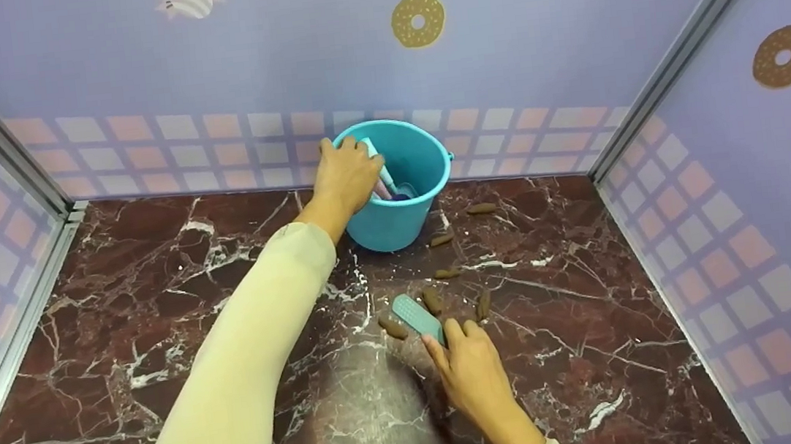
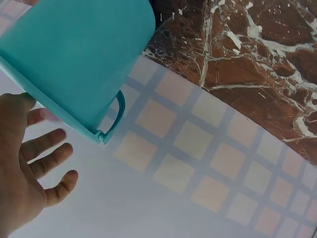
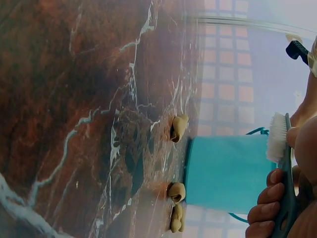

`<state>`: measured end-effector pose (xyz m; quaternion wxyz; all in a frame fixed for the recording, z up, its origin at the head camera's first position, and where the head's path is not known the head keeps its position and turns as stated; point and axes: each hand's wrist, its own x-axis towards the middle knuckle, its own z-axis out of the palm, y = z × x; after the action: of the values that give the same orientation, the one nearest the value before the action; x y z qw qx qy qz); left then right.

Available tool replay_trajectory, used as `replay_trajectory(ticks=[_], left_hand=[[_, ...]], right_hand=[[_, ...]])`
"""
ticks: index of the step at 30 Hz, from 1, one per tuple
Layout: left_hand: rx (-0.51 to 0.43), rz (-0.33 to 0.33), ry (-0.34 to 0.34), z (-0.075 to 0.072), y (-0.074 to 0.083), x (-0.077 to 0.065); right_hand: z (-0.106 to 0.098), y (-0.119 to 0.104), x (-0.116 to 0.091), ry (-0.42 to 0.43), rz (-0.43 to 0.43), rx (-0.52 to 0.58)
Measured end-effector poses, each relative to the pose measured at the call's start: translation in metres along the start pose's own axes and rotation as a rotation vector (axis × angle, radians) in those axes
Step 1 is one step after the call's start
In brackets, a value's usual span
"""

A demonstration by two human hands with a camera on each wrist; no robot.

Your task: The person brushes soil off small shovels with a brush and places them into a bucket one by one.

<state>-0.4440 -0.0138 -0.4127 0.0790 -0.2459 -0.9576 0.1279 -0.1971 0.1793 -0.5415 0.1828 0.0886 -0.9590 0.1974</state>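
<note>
My right hand (image 1: 473, 368) grips a scrubbing brush (image 1: 416, 317) with a teal handle. Its white bristles (image 3: 277, 138) show in the right wrist view. My left hand (image 1: 346, 175) reaches over the left rim of a turquoise bucket (image 1: 396, 228). Beside its fingertips a pale teal handle (image 1: 381, 166) leans inside the bucket, with something pink next to it. The left wrist view shows several fingers of that hand (image 2: 22, 171) spread and loose; the thumb and index tips are partly hidden at the rim, so whether they pinch the handle is unclear.
Several brown lumps lie on the dark red marbled floor (image 1: 154, 306), including one lump (image 1: 393, 327) left of the brush and another (image 1: 481, 208) right of the bucket. Lilac walls (image 1: 304, 48) with tile and doughnut prints stand behind and at both sides.
</note>
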Motion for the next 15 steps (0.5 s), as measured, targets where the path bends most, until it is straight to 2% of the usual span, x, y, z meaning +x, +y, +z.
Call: replay_trajectory(ticks=[5,9,12,15], left_hand=[[0.005,0.005,0.003,-0.003,0.001,-0.002],[-0.032,0.004,0.018,-0.003,0.002,-0.008],[-0.117,-0.013,0.043,-0.001,0.003,-0.017],[-0.227,-0.042,0.057,0.004,0.004,-0.033]], right_hand=[[-0.001,-0.001,-0.001,0.003,-0.003,-0.002],[-0.001,0.0,-0.001,0.007,-0.009,-0.002],[0.0,0.001,-0.001,0.008,-0.012,-0.004],[0.0,0.005,-0.001,0.032,-0.029,0.0]])
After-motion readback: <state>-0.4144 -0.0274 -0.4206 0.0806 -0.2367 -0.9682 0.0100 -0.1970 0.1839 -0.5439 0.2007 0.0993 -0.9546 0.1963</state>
